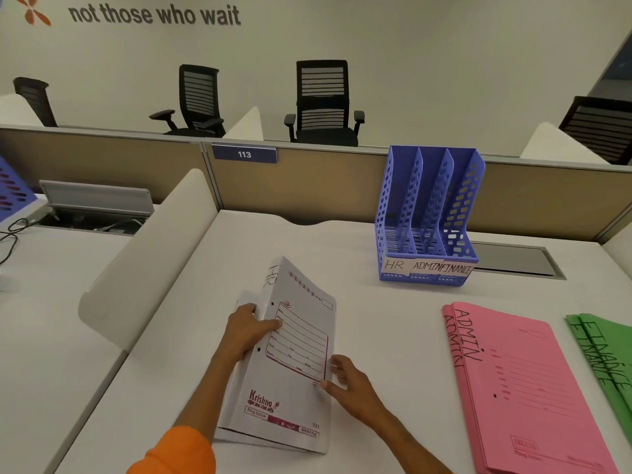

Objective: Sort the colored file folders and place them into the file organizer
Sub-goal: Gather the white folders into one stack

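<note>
A white folder marked HR is tilted up off the desk at the front centre, over more white folders. My left hand grips its left spine edge, thumb on the cover. My right hand pinches its right edge. To the right lies a stack of pink folders marked ADMIN. Green folders marked FINANCE lie at the right edge. A blue file organizer stands at the back right, its three slots labelled HR, ADMIN and FINANCE, with nothing in them.
A white curved divider borders the desk on the left. A tan partition runs along the back, with black office chairs beyond it. A grey cable tray sits in the desk behind the organizer.
</note>
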{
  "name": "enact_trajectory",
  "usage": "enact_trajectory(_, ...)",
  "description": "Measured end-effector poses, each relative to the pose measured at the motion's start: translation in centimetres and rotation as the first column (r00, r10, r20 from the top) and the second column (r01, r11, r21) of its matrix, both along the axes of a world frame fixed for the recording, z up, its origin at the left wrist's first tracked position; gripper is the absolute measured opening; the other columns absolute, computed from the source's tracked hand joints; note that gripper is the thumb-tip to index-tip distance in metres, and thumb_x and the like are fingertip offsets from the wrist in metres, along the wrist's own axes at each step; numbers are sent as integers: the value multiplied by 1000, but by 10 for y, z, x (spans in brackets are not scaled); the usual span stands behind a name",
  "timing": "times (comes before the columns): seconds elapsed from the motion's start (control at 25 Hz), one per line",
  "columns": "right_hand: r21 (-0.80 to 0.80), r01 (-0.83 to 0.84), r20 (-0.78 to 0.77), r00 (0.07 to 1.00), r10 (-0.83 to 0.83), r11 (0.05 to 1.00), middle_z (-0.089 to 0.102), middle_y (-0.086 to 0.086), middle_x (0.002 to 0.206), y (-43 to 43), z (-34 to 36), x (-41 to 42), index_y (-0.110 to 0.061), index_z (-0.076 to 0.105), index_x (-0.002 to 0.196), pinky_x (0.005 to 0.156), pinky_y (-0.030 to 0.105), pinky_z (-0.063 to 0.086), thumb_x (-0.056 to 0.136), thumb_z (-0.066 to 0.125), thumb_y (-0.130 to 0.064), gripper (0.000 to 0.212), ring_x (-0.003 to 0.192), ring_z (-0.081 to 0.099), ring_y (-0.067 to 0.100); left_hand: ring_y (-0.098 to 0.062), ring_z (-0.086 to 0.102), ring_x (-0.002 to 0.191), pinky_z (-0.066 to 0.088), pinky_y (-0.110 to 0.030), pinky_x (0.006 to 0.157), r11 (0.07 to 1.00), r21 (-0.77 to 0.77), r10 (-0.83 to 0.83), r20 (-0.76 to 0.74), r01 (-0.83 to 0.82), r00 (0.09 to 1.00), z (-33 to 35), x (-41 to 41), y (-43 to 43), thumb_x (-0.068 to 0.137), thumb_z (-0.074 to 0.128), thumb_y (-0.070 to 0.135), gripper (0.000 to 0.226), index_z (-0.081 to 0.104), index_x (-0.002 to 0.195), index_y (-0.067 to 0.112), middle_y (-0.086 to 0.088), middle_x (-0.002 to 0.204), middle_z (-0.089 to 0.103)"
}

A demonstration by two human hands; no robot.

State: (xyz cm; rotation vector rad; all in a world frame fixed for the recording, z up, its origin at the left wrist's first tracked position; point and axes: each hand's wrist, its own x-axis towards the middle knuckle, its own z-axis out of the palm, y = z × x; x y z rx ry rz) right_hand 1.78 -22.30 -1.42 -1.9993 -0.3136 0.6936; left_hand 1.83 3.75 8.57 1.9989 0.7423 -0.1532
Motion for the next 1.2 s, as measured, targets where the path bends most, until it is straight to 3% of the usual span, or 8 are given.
enact_trajectory(0.2, 53, 91, 12, 996, -92, 994, 45, -8, 145, -21, 12, 18, -28, 38, 140, 105, 27, 43, 88, 65, -46, 61, 123, 47, 6, -22, 71, 80, 60, -32, 68, 993, 117, -5, 149, -13, 989, 22, 12, -52, 73, 83, 32, 42, 57, 102, 16, -5, 97, 68)
enact_trajectory(0.44, 116, 292, -83, 955, -283, 949, 49, -14, 134, -66, 38, 42, -28, 38, 137, 96, 33, 51, 87, 56, -59, 62, 124, 54, 16, -16, 69, 78, 60, -29, 66, 983, 48, 142, 401, -175, 905, 58, 30, -129, 82, 75, 41, 36, 54, 106, 24, 3, 100, 66)
enact_trajectory(0.52, 135, 430, -174, 897, -406, 893, 58, -10, 125, -86, 43, 47, -23, 43, 134, 85, 29, 54, 84, 52, -67, 68, 110, 61, 13, -12, 69, 73, 57, -18, 54, 970, -28, 222, 491, -240, 842, 70, 32, -155, 84, 75, 36, 32, 54, 105, 25, 4, 100, 67)
enact_trajectory(0.6, 154, 558, -350, 802, -484, 815, 64, 2, 117, -103, 47, 50, -18, 50, 123, 77, 37, 58, 83, 49, -69, 64, 101, 65, 20, -12, 70, 70, 55, -14, 47, 947, -126, 315, 557, -297, 768, 79, 33, -179, 85, 74, 30, 30, 52, 104, 23, 2, 100, 68)
enact_trajectory(0.72, 264, 669, -670, 645, -367, 695, 71, 21, 106, -118, 54, 59, -11, 61, 111, 71, 46, 61, 92, 48, -59, 53, 93, 72, 38, -14, 70, 70, 56, -16, 48, 919, -199, 389, 608, -342, 692, 89, 32, -211, 86, 74, 23, 33, 47, 105, 21, 0, 101, 66)
enact_trajectory(0.8, 320, 683, -726, 622, -293, 657, 73, 21, 102, -120, 58, 64, -10, 66, 111, 71, 44, 59, 96, 47, -54, 50, 93, 72, 37, -17, 71, 74, 60, -21, 52, 916, -217, 396, 623, -337, 675, 92, 32, -229, 86, 73, 19, 35, 45, 107, 22, -1, 107, 65)
enact_trajectory(1.0, 347, 733, -715, 610, -340, 586, 75, 16, 103, -122, 63, 85, -10, 64, 116, 79, 48, 59, 101, 46, -33, 33, 105, 67, 36, -17, 70, 81, 61, -22, 58, 957, -156, 289, 609, -245, 738, 93, 34, -252, 87, 73, 19, 43, 42, 116, 27, -2, 122, 63)
enact_trajectory(1.2, 322, 805, -733, 545, -407, 498, 73, 19, 107, -123, 72, 122, -6, 65, 115, 100, 55, 49, 104, 40, -21, 31, 113, 63, 39, -15, 61, 84, 60, -44, 79, 988, 62, 108, 398, -144, 911, 110, 45, -260, 83, 77, 30, 59, 27, 115, 34, 0, 127, 57)
